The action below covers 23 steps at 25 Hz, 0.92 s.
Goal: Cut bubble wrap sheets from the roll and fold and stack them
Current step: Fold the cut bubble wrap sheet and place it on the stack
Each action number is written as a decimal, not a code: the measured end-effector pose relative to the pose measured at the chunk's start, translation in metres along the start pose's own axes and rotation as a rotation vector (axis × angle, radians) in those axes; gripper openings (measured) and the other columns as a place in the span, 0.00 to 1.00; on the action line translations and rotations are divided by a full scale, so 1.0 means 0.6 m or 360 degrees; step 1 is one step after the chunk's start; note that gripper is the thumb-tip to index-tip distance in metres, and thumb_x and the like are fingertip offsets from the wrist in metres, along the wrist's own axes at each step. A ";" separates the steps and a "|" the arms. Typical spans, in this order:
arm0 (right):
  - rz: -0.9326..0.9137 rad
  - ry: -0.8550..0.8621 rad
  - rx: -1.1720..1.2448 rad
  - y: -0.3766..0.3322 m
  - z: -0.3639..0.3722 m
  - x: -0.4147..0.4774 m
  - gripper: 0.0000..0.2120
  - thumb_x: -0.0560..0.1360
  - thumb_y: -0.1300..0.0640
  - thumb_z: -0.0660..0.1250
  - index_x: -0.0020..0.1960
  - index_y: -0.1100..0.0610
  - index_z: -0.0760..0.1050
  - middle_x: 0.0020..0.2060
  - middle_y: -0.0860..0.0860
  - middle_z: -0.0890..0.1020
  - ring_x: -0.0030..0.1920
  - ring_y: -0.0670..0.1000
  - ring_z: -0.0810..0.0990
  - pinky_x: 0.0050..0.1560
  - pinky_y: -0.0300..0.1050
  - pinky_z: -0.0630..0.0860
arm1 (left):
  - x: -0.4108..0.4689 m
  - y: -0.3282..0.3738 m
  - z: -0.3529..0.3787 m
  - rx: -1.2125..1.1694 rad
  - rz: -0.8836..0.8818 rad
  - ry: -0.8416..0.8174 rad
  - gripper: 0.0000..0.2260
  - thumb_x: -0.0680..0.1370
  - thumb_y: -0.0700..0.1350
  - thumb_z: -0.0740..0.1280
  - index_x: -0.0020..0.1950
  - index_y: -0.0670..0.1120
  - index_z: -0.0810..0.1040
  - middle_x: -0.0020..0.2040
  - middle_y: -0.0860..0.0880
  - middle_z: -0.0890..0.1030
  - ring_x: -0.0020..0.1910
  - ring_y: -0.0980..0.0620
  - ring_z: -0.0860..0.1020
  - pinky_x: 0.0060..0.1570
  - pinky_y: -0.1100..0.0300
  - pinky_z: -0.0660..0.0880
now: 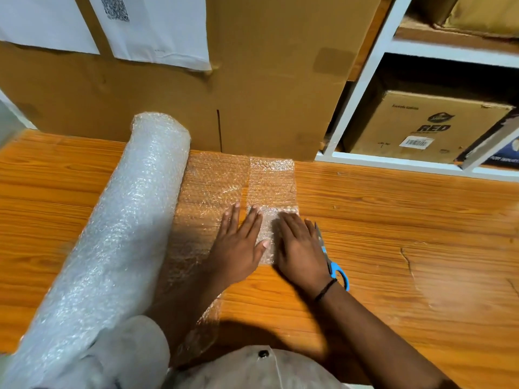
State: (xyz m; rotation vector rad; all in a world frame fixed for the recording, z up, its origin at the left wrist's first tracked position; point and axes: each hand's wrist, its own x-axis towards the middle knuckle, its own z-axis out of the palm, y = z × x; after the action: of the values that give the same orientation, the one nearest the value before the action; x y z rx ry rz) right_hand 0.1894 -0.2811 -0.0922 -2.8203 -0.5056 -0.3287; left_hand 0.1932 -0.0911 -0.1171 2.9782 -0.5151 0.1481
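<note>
Left hand (238, 245) and right hand (299, 248) press flat, fingers straight, on the bubble wrap sheet (271, 189); roll (120, 234) lies left; scissors (335, 269) right.

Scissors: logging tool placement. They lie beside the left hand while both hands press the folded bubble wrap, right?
No. The head view shows the scissors beside the right hand; it and the left hand do press the folded bubble wrap.

Storeroom: cardboard boxes (269, 80), shelving (362, 88).
</note>
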 end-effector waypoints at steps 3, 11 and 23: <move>-0.0030 -0.0112 -0.0070 0.008 0.016 -0.019 0.23 0.83 0.51 0.55 0.73 0.59 0.73 0.75 0.57 0.74 0.76 0.59 0.69 0.76 0.63 0.64 | -0.002 -0.005 0.003 -0.0022 0.0016 0.0014 0.32 0.85 0.62 0.46 0.84 0.46 0.54 0.85 0.49 0.50 0.83 0.38 0.44 0.80 0.39 0.47; -0.0178 -0.0110 0.0090 0.014 -0.016 -0.034 0.23 0.83 0.48 0.61 0.75 0.58 0.71 0.76 0.57 0.71 0.79 0.58 0.65 0.79 0.61 0.59 | 0.000 -0.006 -0.003 -0.0043 0.0002 0.0041 0.31 0.85 0.62 0.51 0.84 0.47 0.57 0.84 0.49 0.54 0.83 0.41 0.46 0.78 0.39 0.54; -0.0331 0.0095 0.0124 0.021 -0.027 -0.053 0.08 0.80 0.55 0.68 0.55 0.57 0.82 0.60 0.53 0.82 0.66 0.58 0.77 0.68 0.57 0.71 | 0.008 -0.018 -0.017 -0.0740 0.0011 0.0167 0.25 0.84 0.59 0.56 0.78 0.50 0.70 0.81 0.54 0.62 0.83 0.50 0.47 0.81 0.52 0.46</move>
State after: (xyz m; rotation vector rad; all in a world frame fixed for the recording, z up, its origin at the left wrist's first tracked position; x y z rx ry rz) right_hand 0.1621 -0.3072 -0.0881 -2.6789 -0.7834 -0.4220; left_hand 0.2004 -0.0813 -0.1074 2.5021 -0.4714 0.1589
